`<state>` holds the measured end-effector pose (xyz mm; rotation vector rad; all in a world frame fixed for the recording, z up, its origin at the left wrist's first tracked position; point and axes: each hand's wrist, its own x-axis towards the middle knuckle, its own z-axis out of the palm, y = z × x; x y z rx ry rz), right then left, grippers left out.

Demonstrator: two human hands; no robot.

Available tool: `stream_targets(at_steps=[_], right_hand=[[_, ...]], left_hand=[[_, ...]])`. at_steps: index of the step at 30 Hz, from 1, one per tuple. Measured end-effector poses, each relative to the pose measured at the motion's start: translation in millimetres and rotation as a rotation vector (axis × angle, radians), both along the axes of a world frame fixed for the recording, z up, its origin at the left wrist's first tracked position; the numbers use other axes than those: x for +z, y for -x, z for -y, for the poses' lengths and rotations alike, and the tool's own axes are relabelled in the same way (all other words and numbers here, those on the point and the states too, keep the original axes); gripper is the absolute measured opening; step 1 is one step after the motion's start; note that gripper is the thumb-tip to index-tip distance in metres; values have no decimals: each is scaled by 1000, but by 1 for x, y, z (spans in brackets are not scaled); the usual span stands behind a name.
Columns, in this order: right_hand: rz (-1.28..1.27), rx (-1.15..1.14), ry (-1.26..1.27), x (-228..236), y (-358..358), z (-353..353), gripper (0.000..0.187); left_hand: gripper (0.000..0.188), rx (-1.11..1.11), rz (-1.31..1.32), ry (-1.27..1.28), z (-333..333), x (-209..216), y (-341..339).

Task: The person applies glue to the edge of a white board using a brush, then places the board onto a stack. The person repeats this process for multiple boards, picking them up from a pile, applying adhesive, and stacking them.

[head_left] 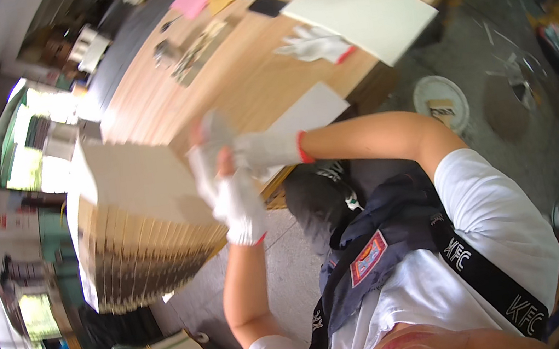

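We've got both gloved hands up at the stack of pale boards (136, 223) by the desk (211, 91) edge. Our left hand (239, 205) looks curled against the top board's (133, 177) near corner, maybe to steady it; our right hand (218, 144) is too blurred to tell its grip. A spare pair of gloves (315, 44) lies on the desk, and a white bucket (440, 98) sits on the floor, contents unclear.

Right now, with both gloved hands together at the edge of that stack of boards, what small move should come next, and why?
Probably part the hands so one can pinch the top board's edge. The left hand and right hand, both in white gloves, meet at the near edge of the tall board stack; the motion blur hides whether either grips a sheet yet.
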<state>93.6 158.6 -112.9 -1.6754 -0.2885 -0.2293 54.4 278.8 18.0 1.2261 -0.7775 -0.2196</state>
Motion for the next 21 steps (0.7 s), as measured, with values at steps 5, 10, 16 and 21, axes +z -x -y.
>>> stream_targets(at_steps=[5, 10, 16, 21], right_hand=[[-748, -107, -193, -15, 149, 53, 21], [-820, -315, -293, -15, 233, 95, 30], [-677, -556, -423, -49, 297, 187, 35], [-399, -923, -939, -93, 327, 350, 51]], left_hand=[[53, -665, -902, -301, 140, -79, 28], [56, -484, -1259, -480, 256, -128, 66], [44, -307, -1048, -504, 300, -123, 86], [29, -329, -651, -583, 335, -115, 57]])
